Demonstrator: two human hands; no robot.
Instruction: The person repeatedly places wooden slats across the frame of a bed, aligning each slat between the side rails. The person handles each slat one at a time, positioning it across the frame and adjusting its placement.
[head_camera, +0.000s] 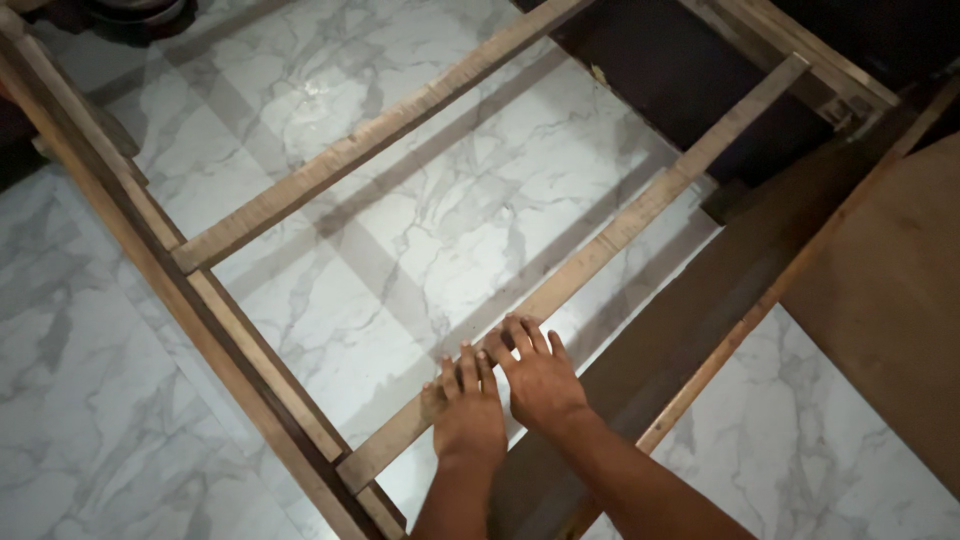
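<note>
Marble floor (420, 230) underlies both hands pressing flat on a wooden slat (600, 240).

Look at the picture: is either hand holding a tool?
No. The left hand and right hand lie flat, side by side, on a wooden slat of the frame, with nothing in them.

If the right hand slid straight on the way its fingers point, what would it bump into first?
The right hand lies flat on the nearer wooden slat, fingers pointing up-left. Straight on lies open marble floor below, then probably the farther slat; depth is unclear.
</note>
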